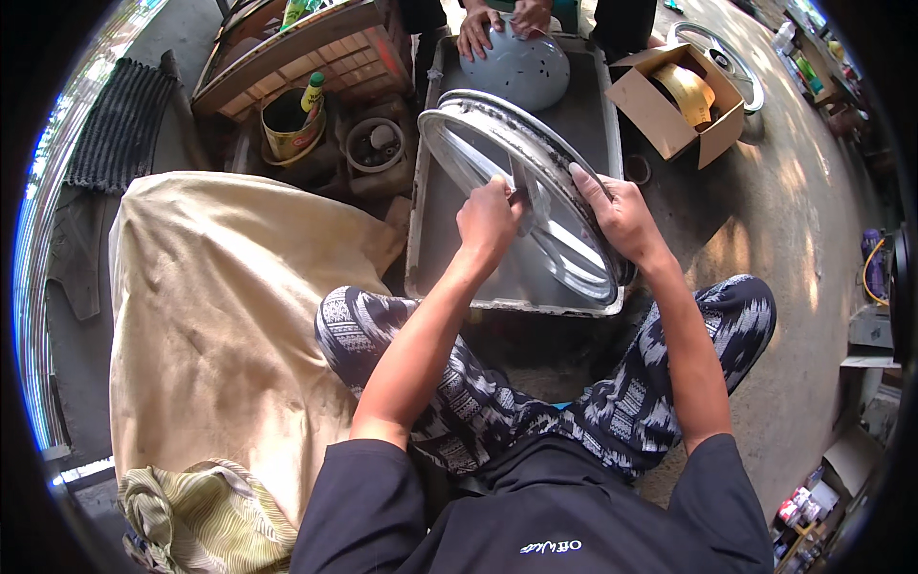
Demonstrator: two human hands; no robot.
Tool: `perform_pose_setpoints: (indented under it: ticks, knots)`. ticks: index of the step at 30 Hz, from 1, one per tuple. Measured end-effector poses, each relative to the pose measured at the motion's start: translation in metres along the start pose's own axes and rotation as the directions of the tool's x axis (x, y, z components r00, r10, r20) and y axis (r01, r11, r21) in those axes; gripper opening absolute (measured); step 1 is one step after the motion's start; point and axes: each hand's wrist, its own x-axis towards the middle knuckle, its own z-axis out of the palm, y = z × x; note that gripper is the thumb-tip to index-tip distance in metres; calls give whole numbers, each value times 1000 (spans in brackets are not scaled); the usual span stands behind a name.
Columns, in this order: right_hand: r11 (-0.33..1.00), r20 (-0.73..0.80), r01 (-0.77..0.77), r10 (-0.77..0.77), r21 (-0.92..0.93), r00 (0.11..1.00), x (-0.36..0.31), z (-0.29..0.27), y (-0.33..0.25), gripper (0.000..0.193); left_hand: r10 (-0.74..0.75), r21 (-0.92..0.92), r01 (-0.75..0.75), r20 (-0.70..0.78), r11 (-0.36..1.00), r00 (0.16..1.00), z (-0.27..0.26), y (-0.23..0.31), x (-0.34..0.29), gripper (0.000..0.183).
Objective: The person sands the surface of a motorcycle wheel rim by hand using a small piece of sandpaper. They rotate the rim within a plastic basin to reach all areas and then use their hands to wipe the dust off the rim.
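Note:
A grey-white motorcycle wheel rim [564, 161] with broad spokes stands tilted over a shallow tray [418, 225] between my knees. My right hand [622, 215] grips the wheel's right edge, thumb on the outer face. Inside the rim, my left hand [488, 218] is closed beside the hub and spokes; whatever its fingers hold is hidden. At the tray's far end rests a rounded grey shell [521, 69] like a helmet, marked with dark specks. Another person's hands [502, 24] lie on top of it.
An open cardboard box [660, 105] with a yellow roll-like thing stands right of the tray; another wheel [732, 62] lies beyond. At left are a tin bucket [282, 134], a pot [373, 145], a wooden crate [316, 67] and a beige cloth cover [229, 306].

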Motion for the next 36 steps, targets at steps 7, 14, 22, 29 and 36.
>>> perform_pose_setpoints:
  ticks: [7,14,22,29,36]
  knots:
    - [999,31,-36,36,-10,999,0,-1,0,53,-129,-179,152,132,972,983,9,-17,11,31]
    - [989,76,-132,127,62,989,3,-13,5,53,-90,-286,151,218,946,972,23,-28,20,30]
    - [990,102,-96,85,103,991,-4,-18,16,53,-55,-308,143,280,940,959,22,-19,17,25]
    - [987,163,-151,140,58,977,-10,-20,7,51,-133,-217,190,254,957,958,25,-26,14,29]
    - [998,129,-49,44,35,991,-12,-15,12,50,-140,-199,188,234,962,962,14,-5,3,30]
